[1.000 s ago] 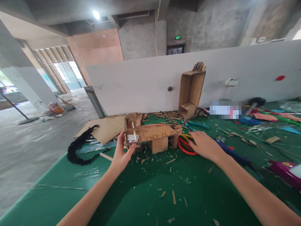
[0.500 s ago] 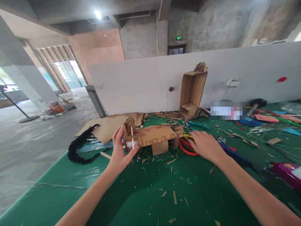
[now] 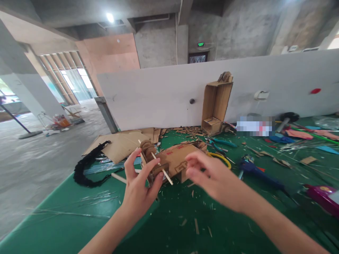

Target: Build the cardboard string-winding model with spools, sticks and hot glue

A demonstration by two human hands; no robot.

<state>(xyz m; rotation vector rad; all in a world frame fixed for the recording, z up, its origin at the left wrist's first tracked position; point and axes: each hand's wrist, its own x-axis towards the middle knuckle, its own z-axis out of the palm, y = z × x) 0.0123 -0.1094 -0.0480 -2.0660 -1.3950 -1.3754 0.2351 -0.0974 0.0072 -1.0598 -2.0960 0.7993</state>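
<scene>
A cardboard piece (image 3: 172, 158) with round cardboard discs at its left end lies on the green table. My left hand (image 3: 143, 176) grips that end, thumb and fingers around it. A thin wooden stick (image 3: 165, 174) passes through the discs and sticks out toward me past my fingers. Over the right part of the cardboard is my right hand (image 3: 209, 173), its fingers curled and slightly apart, with nothing visible in them. Part of the cardboard's right end is hidden behind this hand.
An open cardboard box (image 3: 217, 102) stands upright against the white board. Pliers (image 3: 225, 142), yellow-handled scissors (image 3: 221, 157) and a blue glue gun (image 3: 259, 174) lie to the right. Flat cardboard and a black fuzzy strip (image 3: 86, 169) are at left. Scraps litter the table (image 3: 185, 229).
My right hand has left the scissors' handles and moved left over the cardboard. The left end of the cardboard piece has turned toward me, and the stick now slants to the lower right.
</scene>
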